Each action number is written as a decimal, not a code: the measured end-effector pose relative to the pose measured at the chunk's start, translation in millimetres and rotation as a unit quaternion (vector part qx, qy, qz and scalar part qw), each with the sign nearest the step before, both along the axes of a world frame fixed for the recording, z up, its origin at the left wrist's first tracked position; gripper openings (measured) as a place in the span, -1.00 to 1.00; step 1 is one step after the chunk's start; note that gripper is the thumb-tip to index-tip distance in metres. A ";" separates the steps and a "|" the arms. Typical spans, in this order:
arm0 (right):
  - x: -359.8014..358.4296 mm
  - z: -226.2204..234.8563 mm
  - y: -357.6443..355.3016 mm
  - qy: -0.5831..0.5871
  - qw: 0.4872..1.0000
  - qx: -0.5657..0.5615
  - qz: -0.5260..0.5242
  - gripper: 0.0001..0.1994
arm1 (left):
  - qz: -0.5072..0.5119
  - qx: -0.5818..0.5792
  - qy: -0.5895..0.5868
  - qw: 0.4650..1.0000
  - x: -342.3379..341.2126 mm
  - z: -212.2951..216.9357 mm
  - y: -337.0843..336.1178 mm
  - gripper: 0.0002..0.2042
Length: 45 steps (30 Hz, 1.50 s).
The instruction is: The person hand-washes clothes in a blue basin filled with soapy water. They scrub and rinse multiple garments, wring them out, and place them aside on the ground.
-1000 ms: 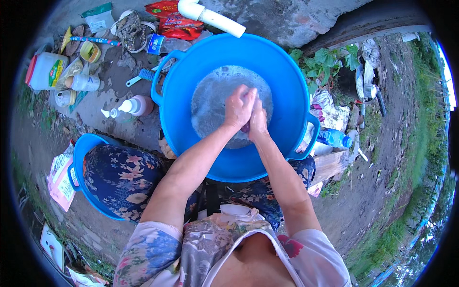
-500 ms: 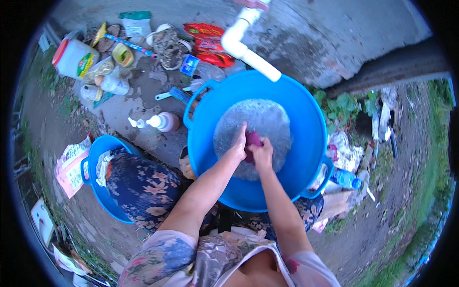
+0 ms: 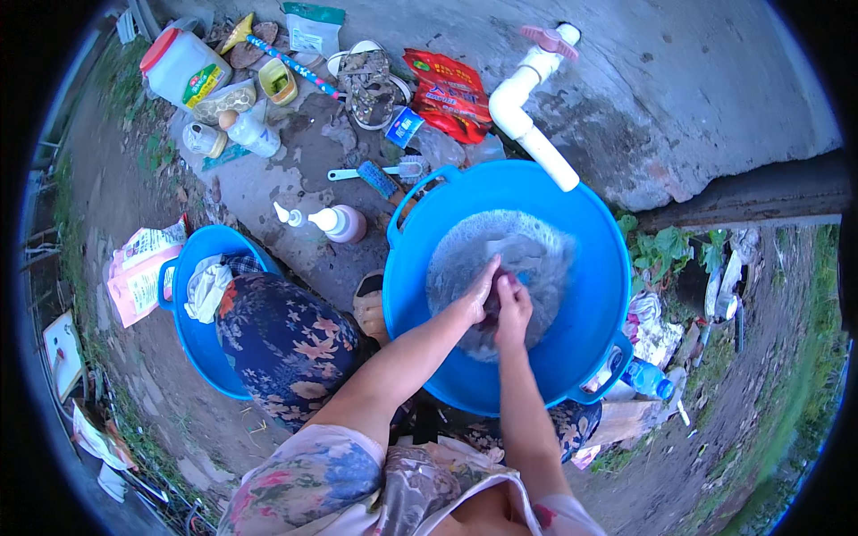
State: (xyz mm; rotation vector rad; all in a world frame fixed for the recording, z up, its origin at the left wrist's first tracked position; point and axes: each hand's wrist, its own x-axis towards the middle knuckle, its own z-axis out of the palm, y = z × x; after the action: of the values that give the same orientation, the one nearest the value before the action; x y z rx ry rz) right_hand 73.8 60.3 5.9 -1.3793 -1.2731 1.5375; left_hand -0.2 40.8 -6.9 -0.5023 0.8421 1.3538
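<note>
A large blue basin with two handles holds grey, sudsy water. Over the water my left hand and my right hand are pressed close together. Between them is a small dark purple cloth, mostly hidden by my fingers. My right hand is closed round it with the thumb on top. The left one presses against the cloth from the other side, its fingertips partly out of sight.
A white pipe with a tap juts over the basin's far rim. At left stand a smaller blue basin with clothes and a pump bottle. Brushes, a red packet and a lidded tub lie beyond. A plastic bottle is at right.
The view has shifted, so the basin and surroundings sit lower and farther right. My hands have closed more tightly together, and less of the purple cloth shows between them.
</note>
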 end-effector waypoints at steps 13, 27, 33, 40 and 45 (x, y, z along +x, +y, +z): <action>33.6 -35.5 33.9 -0.043 0.998 -0.036 0.019 -0.90 | -0.062 -0.032 -0.016 0.997 9.1 37.3 6.2 -0.20; 31.0 -32.9 47.8 -0.103 0.992 0.011 0.070 -0.83 | -0.101 -0.045 -0.032 0.993 11.5 -13.3 3.6 -0.22; -11.4 26.2 -12.5 -0.274 0.938 0.206 0.055 -0.66 | 0.051 0.051 0.049 0.996 22.6 -74.3 -2.0 -0.81; 17.6 -25.7 67.4 -0.465 0.823 0.319 0.070 -0.74 | -0.037 -0.065 0.026 0.997 21.0 30.0 -8.2 -0.40; 6.1 16.1 -22.4 -0.006 0.997 0.004 0.081 -0.77 | 0.059 0.010 -0.011 0.998 -2.6 -51.7 3.3 -0.48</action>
State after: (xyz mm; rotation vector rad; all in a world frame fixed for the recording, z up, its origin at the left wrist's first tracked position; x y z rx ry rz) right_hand 79.9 38.0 22.0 -1.3097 -1.4270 1.6315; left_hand -2.8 44.0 -58.6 -0.5575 0.7908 1.4614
